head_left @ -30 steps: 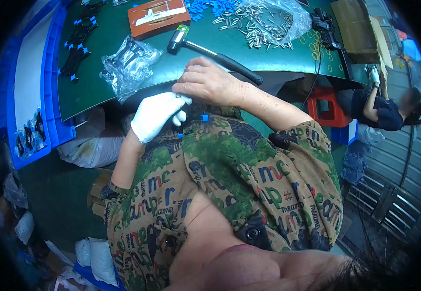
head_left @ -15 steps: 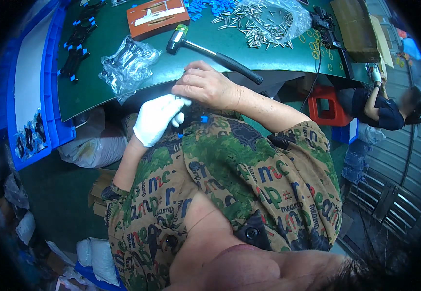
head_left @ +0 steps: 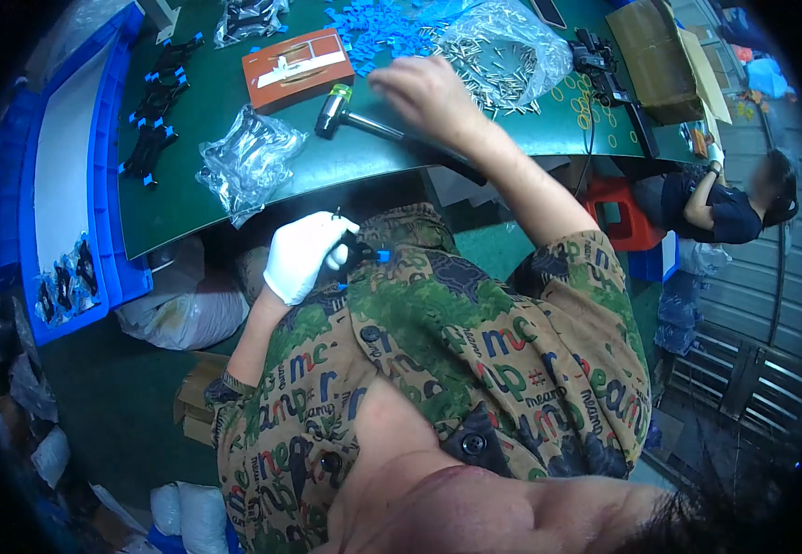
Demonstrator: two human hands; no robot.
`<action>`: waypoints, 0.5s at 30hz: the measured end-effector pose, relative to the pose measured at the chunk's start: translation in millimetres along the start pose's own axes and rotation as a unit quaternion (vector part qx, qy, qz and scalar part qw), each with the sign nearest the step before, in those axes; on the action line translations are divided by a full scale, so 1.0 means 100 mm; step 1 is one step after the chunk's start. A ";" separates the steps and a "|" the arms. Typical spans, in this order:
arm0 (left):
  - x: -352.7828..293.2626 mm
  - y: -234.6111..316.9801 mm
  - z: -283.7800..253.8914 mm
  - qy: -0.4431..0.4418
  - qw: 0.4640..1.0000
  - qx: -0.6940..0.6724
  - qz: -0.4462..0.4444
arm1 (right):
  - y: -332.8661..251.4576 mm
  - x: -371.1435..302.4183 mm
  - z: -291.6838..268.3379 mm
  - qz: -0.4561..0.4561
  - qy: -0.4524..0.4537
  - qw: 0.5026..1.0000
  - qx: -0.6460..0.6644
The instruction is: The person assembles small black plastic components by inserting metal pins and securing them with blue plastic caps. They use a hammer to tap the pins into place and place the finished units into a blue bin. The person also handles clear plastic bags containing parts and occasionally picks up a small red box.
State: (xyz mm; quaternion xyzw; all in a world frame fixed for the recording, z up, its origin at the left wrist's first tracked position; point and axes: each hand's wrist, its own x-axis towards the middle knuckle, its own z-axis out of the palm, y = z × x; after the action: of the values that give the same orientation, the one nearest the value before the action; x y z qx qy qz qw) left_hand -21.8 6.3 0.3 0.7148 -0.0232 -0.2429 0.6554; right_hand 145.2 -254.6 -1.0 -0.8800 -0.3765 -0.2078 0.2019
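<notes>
In a white glove, my left hand (head_left: 304, 257) is closed on a black part with blue end pieces (head_left: 361, 251), held low over my lap; its shape is mostly hidden by the fingers and dark against my shirt. My bare right hand (head_left: 424, 97) is stretched over the green table, fingers extended and somewhat blurred, with nothing seen in it. Below it lies a mallet (head_left: 370, 124) with a black and yellow-green head, its handle partly covered by my forearm. Small blue pieces (head_left: 373, 32) are scattered beyond the hand. A clear bag of metal pins (head_left: 502, 69) lies to its right.
An orange-brown box (head_left: 297, 69) and a plastic bag of black parts (head_left: 248, 162) sit on the table (head_left: 174, 208). More black parts (head_left: 151, 143) line its left side, beside a blue crate (head_left: 116, 185). Yellow rings (head_left: 585, 102) and a cardboard box (head_left: 659, 65) are right; a co-worker (head_left: 724, 198) sits beyond.
My right hand has left my left hand and moved up and forward over the table, above the mallet. The left hand stays low, and the black part in it now shows more.
</notes>
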 end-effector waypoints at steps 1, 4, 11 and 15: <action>0.00 0.01 0.00 0.001 1.000 -0.003 -0.004 | 0.14 0.08 0.03 0.035 -0.016 0.999 -0.011; 0.00 0.03 0.01 0.002 1.000 -0.012 -0.011 | 0.39 0.24 0.15 0.047 -0.079 0.994 -0.053; -0.02 -0.03 -0.04 0.010 1.000 -0.011 -0.001 | 0.53 0.32 0.21 -0.021 -0.162 0.978 -0.127; -0.03 -0.02 -0.04 0.008 1.000 -0.012 -0.003 | 0.61 0.29 0.04 -0.079 -0.176 0.972 -0.134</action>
State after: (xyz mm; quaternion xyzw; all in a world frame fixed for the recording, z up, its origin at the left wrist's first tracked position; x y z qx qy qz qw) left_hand -23.4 10.9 -1.1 0.7085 -0.0127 -0.2399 0.6636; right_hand 209.5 -274.3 -0.9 -0.8892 -0.4433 -0.1133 -0.0047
